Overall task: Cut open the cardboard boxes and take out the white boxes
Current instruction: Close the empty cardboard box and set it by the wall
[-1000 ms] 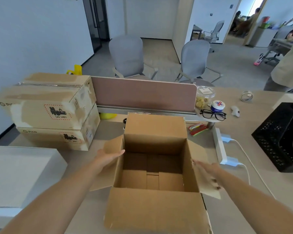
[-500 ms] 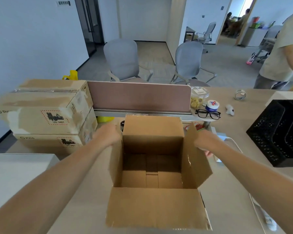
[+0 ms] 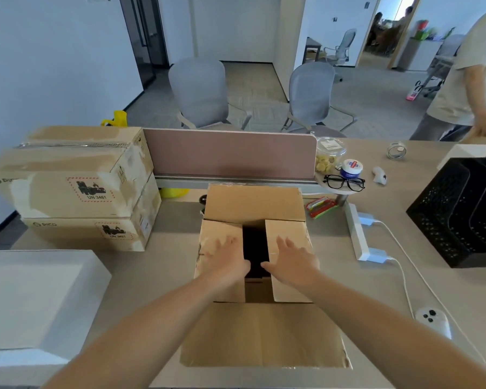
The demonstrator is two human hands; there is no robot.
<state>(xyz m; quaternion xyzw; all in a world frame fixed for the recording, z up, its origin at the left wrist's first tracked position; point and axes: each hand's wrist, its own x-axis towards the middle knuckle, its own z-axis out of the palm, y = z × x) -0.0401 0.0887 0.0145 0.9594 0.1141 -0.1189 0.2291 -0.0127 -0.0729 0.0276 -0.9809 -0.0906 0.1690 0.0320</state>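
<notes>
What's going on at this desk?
A person presses the side flaps of the opened cardboard box inward. The left hand lies flat on the left flap and the right hand on the right flap, with a dark gap between them. The far and near flaps stand open. Two taped boxes sit stacked to the left.

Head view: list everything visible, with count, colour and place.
Open corrugated cardboard box: one, brown, desk centre, side flaps folded inward.
Taped cardboard boxes: two, brown, stacked at left.
Flat white box: one, white, near left.
Fabric desk divider: one, dusty pink, behind the open box.
Mesh office chairs: two, grey, beyond the divider.
Black-framed glasses: one pair, black, shelf right of divider.
Perforated file rack: one, black, far right.
Power strip: one, white, right of open box.
Left hand: flat on left flap.
Right hand: flat on right flap.
</notes>
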